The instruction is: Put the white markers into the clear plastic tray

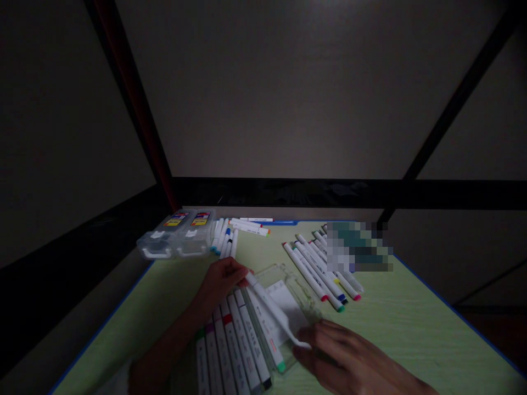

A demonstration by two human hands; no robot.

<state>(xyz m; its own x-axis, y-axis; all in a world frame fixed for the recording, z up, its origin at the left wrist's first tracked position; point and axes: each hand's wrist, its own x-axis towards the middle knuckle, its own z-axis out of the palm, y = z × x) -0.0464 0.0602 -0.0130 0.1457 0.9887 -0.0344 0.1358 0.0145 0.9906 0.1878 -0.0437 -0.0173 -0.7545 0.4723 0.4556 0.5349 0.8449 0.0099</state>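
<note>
An opened clear plastic case (294, 288) lies on the table in front of me. Its left half holds a row of white markers (236, 348) with coloured bands, and a green-tipped marker (274, 351) lies slanted beside them. Above that marker runs a long white plastic strip (269, 304), thicker at its far part and narrowing to a curved near end. My left hand (220, 282) is closed in a pinch at the strip's far end. My right hand (343, 356) has its fingers closed at the thin curved end. White paper (286, 302) shows in the case's right half.
Two closed clear cases (191, 233) with white handles stand at the back left. Near them lie loose white markers (224, 238) and a blue strip (284, 223). More markers (315, 269) are spread on the right, beside a blurred-out patch. Blue edging borders the table.
</note>
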